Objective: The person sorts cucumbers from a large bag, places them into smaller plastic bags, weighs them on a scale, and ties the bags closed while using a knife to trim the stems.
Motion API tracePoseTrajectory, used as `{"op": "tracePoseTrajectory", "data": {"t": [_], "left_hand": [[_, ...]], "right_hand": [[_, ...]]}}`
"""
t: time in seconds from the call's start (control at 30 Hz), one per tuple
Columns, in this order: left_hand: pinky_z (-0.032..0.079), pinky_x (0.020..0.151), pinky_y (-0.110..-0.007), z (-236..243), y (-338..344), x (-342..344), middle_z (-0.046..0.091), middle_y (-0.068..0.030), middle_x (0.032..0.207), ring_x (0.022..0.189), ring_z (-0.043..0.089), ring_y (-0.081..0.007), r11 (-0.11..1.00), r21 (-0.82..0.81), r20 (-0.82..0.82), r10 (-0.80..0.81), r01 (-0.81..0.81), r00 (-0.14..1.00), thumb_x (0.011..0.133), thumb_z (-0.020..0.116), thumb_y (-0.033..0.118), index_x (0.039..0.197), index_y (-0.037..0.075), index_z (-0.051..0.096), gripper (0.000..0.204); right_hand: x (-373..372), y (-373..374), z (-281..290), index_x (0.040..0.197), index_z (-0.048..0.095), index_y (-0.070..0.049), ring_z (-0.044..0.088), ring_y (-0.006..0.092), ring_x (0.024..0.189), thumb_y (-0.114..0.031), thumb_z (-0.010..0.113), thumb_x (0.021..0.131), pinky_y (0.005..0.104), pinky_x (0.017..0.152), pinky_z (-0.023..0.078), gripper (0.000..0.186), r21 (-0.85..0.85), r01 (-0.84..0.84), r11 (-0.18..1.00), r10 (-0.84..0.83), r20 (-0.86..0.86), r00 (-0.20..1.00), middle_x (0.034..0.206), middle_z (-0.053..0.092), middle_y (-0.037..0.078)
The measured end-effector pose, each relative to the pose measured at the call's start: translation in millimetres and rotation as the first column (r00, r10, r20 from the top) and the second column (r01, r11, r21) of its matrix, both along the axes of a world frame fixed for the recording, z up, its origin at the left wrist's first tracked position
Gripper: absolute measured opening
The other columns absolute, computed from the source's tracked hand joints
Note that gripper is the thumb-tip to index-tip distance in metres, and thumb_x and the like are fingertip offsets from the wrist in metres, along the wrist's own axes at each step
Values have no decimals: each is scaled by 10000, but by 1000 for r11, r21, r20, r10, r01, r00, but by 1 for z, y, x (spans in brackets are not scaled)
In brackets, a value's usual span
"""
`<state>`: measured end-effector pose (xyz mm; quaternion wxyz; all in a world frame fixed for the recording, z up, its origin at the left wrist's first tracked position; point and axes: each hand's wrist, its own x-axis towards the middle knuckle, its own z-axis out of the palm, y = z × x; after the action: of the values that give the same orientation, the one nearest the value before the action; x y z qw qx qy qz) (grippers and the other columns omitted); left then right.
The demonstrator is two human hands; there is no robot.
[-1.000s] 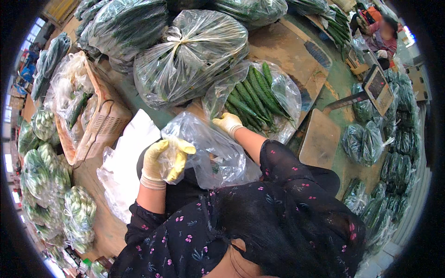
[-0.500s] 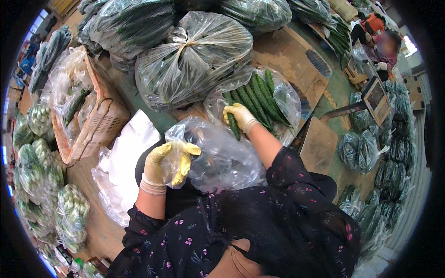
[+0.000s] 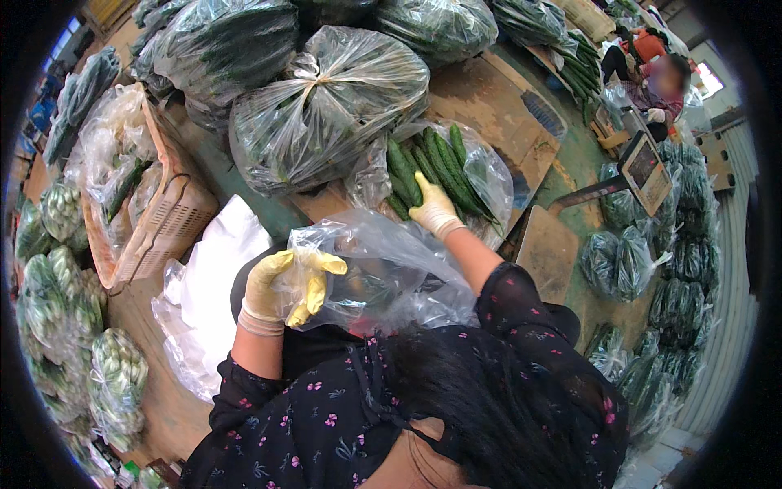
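Observation:
My left hand (image 3: 287, 287), in a pale yellow glove, holds the edge of a clear plastic bag (image 3: 383, 265), its thumb and fingers curved with film between them. The bag spreads over my lap. My right hand (image 3: 432, 204), gloved alike, grips a dark green cucumber (image 3: 405, 173) at the near left side of a cucumber pile (image 3: 448, 167). Part of its fingers are hidden by the cucumber. The pile lies on an opened plastic bag (image 3: 498, 181), beyond my right hand.
Large filled plastic bags (image 3: 330, 106) stand beyond the pile. A pink crate (image 3: 175, 220) and white sheets (image 3: 224, 269) are at left. A scale display (image 3: 643, 171) rises at right near packed bags (image 3: 623, 261). Another person (image 3: 660, 90) sits far right.
My right hand has shifted slightly away from me, and its cucumber now sits farther up against the pile. The clear bag is spread wider. My left hand keeps its hold; the whole view has shifted slightly.

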<state>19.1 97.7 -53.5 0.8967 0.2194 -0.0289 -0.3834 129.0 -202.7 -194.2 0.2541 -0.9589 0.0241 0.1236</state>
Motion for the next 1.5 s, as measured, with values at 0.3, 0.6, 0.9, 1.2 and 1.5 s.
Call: {"op": "tracePoseTrajectory", "data": {"t": [0.3,0.6,0.9,1.2,1.5], "left_hand": [[444,314,-257,-8,8,4,605,-283,714,388,570,-234,994,-103,47,-30,35,998,860,484,386,1184,-240,353,716],[411,299,-248,4,-6,-3,591,-237,648,345,513,-210,988,-122,80,103,-93,992,911,422,366,1259,-184,291,664],[499,416,-300,25,-51,-4,609,-284,946,542,624,-283,975,-217,68,54,-38,996,933,408,398,1423,59,156,647],[546,543,-381,57,-88,-10,556,-278,1109,782,643,-359,924,-359,102,-102,133,989,929,427,396,1439,97,116,669],[325,319,-172,144,-19,-23,628,-176,878,380,422,-57,993,-113,409,73,-29,910,883,430,519,1298,-133,242,796]], "right_hand": [[-41,-38,2,1290,450,-90,528,323,1106,-136,605,684,382,925,425,627,-45,-83,995,74,-174,982,1204,537,196],[-96,-160,37,1235,492,-94,583,242,998,-89,628,718,304,893,434,534,272,116,955,-136,52,989,1072,614,116],[-139,-123,169,1377,316,-27,570,139,828,-96,681,724,324,772,473,751,993,-14,-115,-119,0,993,1069,591,75],[-164,11,176,1298,408,-2,514,244,1122,12,696,703,396,970,407,661,918,-261,-299,82,297,951,1149,569,107],[-139,-58,12,1064,580,-31,586,349,939,-103,639,725,383,815,464,351,-158,-383,910,372,-93,923,971,620,193]]}}
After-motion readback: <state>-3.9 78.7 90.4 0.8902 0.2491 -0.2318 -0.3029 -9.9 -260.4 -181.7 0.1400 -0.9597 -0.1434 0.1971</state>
